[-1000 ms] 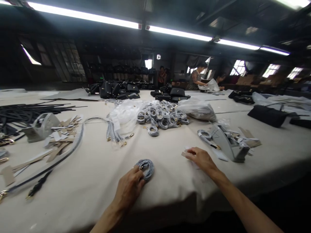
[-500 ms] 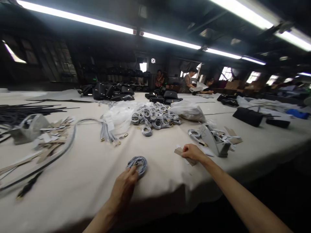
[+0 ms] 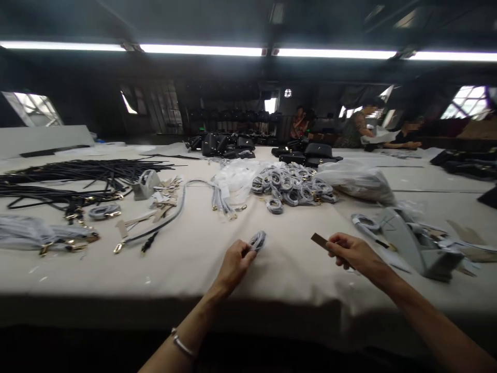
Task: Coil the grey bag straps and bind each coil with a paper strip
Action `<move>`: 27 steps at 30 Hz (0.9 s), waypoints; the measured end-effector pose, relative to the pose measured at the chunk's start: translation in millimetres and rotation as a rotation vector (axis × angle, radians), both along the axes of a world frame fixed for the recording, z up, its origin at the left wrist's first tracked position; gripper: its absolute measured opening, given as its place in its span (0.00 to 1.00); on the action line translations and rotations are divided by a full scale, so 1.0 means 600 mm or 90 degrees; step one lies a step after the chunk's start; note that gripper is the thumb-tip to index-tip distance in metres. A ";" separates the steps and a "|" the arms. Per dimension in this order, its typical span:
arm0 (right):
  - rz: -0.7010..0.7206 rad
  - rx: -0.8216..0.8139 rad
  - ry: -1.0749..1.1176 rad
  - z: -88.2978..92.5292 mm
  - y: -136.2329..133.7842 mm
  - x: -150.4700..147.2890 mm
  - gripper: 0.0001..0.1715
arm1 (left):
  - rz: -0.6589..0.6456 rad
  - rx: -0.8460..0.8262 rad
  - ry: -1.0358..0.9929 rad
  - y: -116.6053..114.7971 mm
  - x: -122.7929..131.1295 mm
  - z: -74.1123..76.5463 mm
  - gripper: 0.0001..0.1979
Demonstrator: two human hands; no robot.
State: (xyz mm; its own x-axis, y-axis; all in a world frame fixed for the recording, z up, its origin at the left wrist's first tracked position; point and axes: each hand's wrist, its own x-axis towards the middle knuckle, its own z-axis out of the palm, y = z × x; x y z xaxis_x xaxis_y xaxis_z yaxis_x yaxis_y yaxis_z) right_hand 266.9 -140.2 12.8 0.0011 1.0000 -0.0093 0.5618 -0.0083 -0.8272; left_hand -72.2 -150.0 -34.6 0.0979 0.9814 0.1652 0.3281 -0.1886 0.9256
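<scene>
I am observing two bare hands working above the cream-covered table (image 3: pixel 186 282). At frame centre, slightly low, the left hand (image 3: pixel 235 264) is pinching a grey coiled strap (image 3: pixel 258 240) between thumb and closed fingers. Right of centre, the right hand (image 3: pixel 357 254) is gripping a brown card strip (image 3: pixel 319 240) by one end, its other fingers curling loosely. Coil and strip are standing apart. I am judging this a handling step, coil in one hand and strip in the other; the next move is calling for a steady pinch, since the loops could be springing open, and a light grip, as the card could be bending.

Containers: above and right of centre, a translucent plastic bag (image 3: pixel 359 181) is lying slumped; I am not managing to identify its contents. It is adjoining a pile of coiled straps (image 3: pixel 293 181). At upper centre, black handbags (image 3: pixel 212 145) are standing bunched, their insides not showing. A grey tape dispenser (image 3: pixel 406 246) is sitting at lower right, loose card scraps (image 3: pixel 464 233) lying beside it.
</scene>
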 end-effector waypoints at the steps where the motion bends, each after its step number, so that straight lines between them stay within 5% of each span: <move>1: 0.028 -0.012 0.028 -0.001 -0.008 -0.028 0.22 | 0.003 -0.035 -0.045 -0.004 -0.005 0.000 0.17; 6: 0.136 -0.022 0.075 0.008 -0.041 -0.185 0.13 | -0.010 -0.172 -0.255 -0.042 -0.020 -0.007 0.32; 10: 0.146 0.035 0.073 0.010 -0.038 -0.265 0.09 | 0.001 -0.215 -0.361 -0.077 -0.018 -0.005 0.30; 14: 0.219 -0.018 0.143 -0.001 -0.037 -0.296 0.12 | 0.013 -0.210 -0.418 -0.097 -0.014 0.000 0.23; 19: 0.304 -0.157 0.338 -0.024 -0.045 -0.292 0.19 | 0.023 -0.099 -0.263 -0.106 -0.018 0.013 0.14; 23: 0.251 -0.234 0.472 -0.045 -0.058 -0.282 0.17 | 0.054 0.068 -0.046 -0.108 -0.013 0.026 0.06; 27: 0.241 -0.297 0.576 -0.058 -0.073 -0.280 0.22 | 0.056 0.098 0.002 -0.100 0.000 0.010 0.04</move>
State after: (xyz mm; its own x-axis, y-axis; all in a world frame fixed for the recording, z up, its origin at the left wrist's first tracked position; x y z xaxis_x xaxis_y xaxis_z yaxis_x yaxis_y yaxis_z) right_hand 99.0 -184.1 -22.0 -0.5053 0.8314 -0.2309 -0.2222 -0.3840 -0.8962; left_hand -72.3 -210.3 -28.5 0.0135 0.9492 0.3144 0.3528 -0.2987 0.8867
